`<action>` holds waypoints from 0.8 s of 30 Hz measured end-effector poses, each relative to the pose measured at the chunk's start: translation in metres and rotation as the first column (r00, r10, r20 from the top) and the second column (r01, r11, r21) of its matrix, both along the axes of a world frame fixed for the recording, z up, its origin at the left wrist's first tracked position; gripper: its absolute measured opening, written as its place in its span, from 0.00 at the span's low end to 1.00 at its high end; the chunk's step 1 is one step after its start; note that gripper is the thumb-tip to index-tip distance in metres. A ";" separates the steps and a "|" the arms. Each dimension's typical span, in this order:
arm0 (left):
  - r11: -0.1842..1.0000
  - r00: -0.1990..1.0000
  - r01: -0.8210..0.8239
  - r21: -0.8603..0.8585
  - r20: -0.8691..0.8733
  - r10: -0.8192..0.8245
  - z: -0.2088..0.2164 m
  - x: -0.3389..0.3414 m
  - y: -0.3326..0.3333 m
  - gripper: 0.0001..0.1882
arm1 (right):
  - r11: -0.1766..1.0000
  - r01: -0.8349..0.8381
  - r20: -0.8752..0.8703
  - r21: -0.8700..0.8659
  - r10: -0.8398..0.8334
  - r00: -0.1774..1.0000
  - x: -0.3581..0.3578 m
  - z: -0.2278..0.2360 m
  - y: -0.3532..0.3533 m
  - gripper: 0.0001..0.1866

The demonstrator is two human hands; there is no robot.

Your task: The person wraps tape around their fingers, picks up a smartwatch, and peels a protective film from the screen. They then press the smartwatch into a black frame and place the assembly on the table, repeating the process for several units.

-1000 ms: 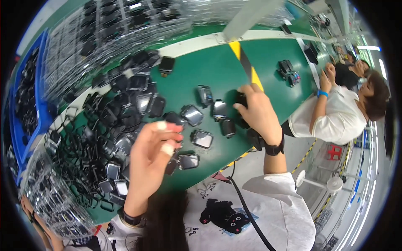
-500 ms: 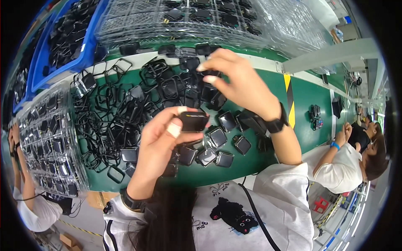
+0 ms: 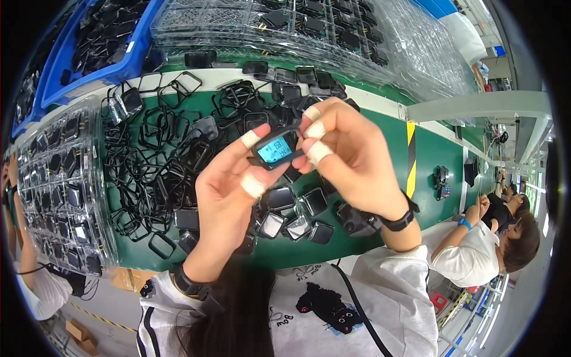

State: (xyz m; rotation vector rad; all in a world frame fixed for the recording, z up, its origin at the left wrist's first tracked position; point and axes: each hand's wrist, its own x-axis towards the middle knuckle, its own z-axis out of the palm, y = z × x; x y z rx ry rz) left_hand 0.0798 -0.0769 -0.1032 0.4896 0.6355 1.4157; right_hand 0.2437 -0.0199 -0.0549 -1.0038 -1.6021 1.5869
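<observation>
The left hand pinched a small black device between thumb and fingers, its lit blue screen turned upward. The right hand, thumb and fingers drawn close together, pinched the device at its right edge; its fingertips partly hid that end, so whether they also gripped a separate piece could not be told. Pale wrappings covered several digits of both hands. The device was held above the green bench, between the two hands. Beyond and to the left of the left hand lay a heap of thin black frames. Nearer the body, below the device, dark-screened units lay close together on the bench.
</observation>
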 end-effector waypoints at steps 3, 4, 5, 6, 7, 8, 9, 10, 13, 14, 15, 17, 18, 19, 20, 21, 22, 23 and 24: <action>0.998 0.988 -0.049 -0.038 -0.150 0.042 0.004 0.005 -0.002 0.22 | 0.997 0.007 0.064 0.074 -0.012 0.998 0.006 -0.015 -0.003 0.05; 0.999 0.977 -0.033 -0.025 -0.210 0.028 0.004 0.004 -0.002 0.22 | 0.996 -0.008 0.098 0.085 -0.001 0.995 0.007 -0.017 -0.003 0.05; 1.000 0.963 -0.015 -0.011 -0.269 0.012 0.004 0.003 -0.003 0.22 | 0.998 0.025 0.093 0.056 -0.030 0.995 0.005 -0.017 -0.006 0.07; 1.000 0.963 -0.014 -0.011 -0.269 0.011 0.005 0.001 -0.003 0.22 | 0.998 0.026 0.092 0.056 -0.031 0.995 0.004 -0.017 -0.008 0.07; 1.000 0.953 0.014 -0.026 -0.301 -0.021 0.005 -0.001 -0.004 0.22 | 0.998 0.048 0.057 0.027 -0.049 0.997 0.003 -0.018 -0.010 0.09; 0.998 0.941 0.042 -0.041 -0.333 -0.053 0.005 -0.002 -0.005 0.22 | 0.998 0.068 0.021 -0.003 -0.068 0.997 0.003 -0.019 -0.011 0.10; 0.999 0.933 0.044 -0.028 -0.355 -0.051 0.005 -0.001 -0.006 0.21 | 0.998 0.069 0.020 -0.003 -0.069 0.997 0.005 -0.021 -0.011 0.10; 0.999 0.933 0.046 -0.029 -0.355 -0.053 0.004 -0.001 -0.007 0.21 | 0.997 0.016 0.089 0.072 -0.023 0.996 0.008 -0.024 -0.011 0.12; 0.998 0.932 0.037 0.052 -0.362 -0.016 0.000 0.001 -0.006 0.20 | 0.994 -0.072 0.092 0.082 0.064 0.994 0.015 -0.029 -0.007 0.15; 1.000 0.950 0.003 0.018 -0.311 0.002 0.000 0.003 -0.006 0.20 | 0.995 -0.102 0.027 0.021 0.102 0.994 0.017 -0.029 -0.005 0.15; 0.999 0.966 -0.028 -0.018 -0.259 0.022 0.001 0.004 -0.005 0.19 | 0.995 -0.098 0.029 0.021 0.097 0.995 0.018 -0.029 -0.002 0.15; 0.999 0.962 -0.030 -0.035 -0.274 0.019 -0.002 0.000 -0.005 0.19 | 0.984 -0.175 0.114 0.034 0.170 0.979 0.018 -0.031 0.012 0.16; 0.998 0.962 -0.053 -0.040 -0.270 0.040 -0.004 0.000 -0.006 0.19 | 0.984 -0.177 0.114 0.034 0.172 0.978 0.021 -0.033 0.022 0.16; 0.998 0.962 -0.056 -0.040 -0.271 0.043 -0.004 -0.002 -0.006 0.19 | 0.944 -0.098 0.308 0.314 -0.004 0.951 0.027 -0.035 0.035 0.17; 0.997 0.957 -0.066 -0.031 -0.286 0.055 -0.002 -0.003 -0.006 0.20 | 0.814 -0.071 0.432 0.577 -0.231 0.872 0.034 -0.035 0.046 0.18; 0.997 0.951 -0.078 -0.019 -0.302 0.069 0.000 -0.004 -0.006 0.21 | 0.763 -0.143 0.503 0.630 -0.260 0.824 0.041 -0.035 0.055 0.19; 0.997 0.951 -0.077 -0.017 -0.301 0.068 0.000 -0.005 -0.005 0.21 | 0.707 -0.221 0.565 0.672 -0.296 0.771 0.047 -0.035 0.063 0.20; 0.996 0.955 -0.087 -0.018 -0.285 0.078 0.000 -0.005 -0.003 0.21 | 0.677 -0.308 0.608 0.668 -0.257 0.751 0.051 -0.041 0.069 0.22; 0.995 0.959 -0.097 -0.019 -0.269 0.088 0.001 -0.005 -0.002 0.21 | 0.676 -0.307 0.607 0.670 -0.260 0.751 0.051 -0.046 0.068 0.22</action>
